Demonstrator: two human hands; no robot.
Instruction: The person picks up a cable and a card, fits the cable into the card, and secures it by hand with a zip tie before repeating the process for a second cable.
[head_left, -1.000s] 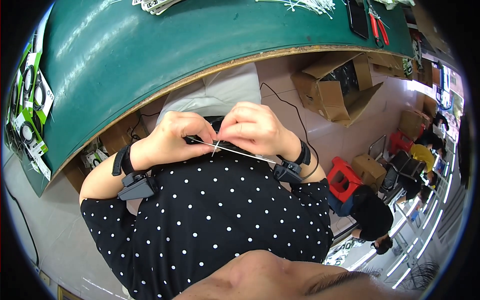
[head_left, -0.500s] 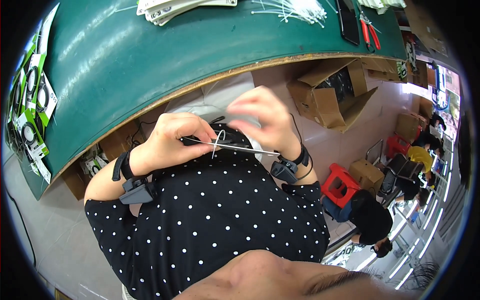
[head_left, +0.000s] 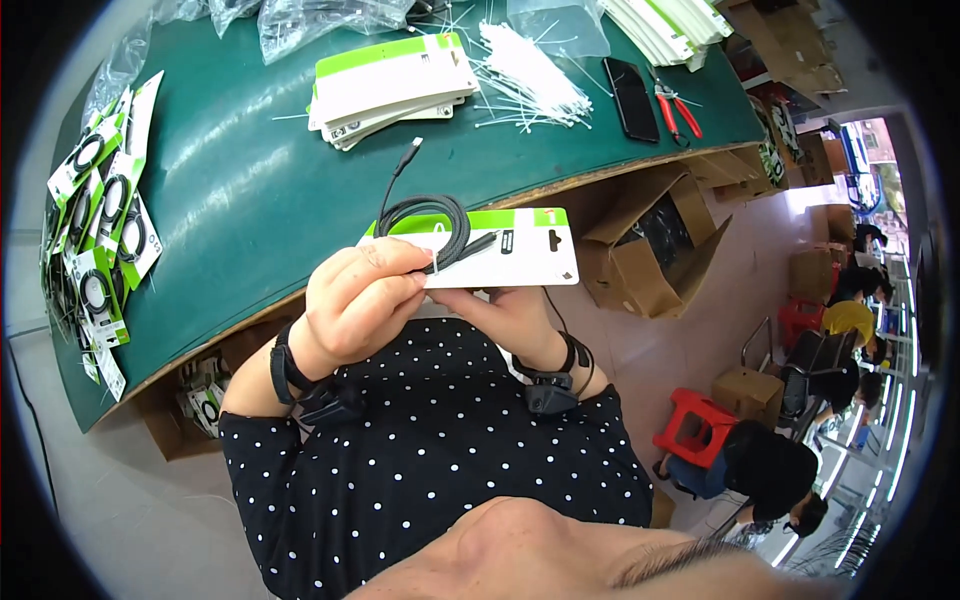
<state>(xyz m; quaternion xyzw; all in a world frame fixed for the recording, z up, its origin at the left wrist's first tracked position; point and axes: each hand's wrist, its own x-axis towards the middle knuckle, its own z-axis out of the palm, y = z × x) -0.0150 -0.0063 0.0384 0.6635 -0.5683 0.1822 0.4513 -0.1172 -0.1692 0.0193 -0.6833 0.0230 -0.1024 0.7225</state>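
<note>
Card [head_left: 530, 255] is up in my two hands. My left hand [head_left: 365, 300] pinches the coiled cable [head_left: 455, 235] at card's left half. My right hand [head_left: 515, 318] grips card's lower edge, fingers mostly hidden. Plug [head_left: 406, 156] sticks up past card's top left. Ties [head_left: 535, 80], phone [head_left: 632, 100] beyond card.

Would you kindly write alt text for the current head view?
A person's left hand and right hand hold a green-and-white card with a coiled dark cable against it. Beyond, on a green table, lie stacked cards, white cable ties, a phone and red-handled pliers.
</note>
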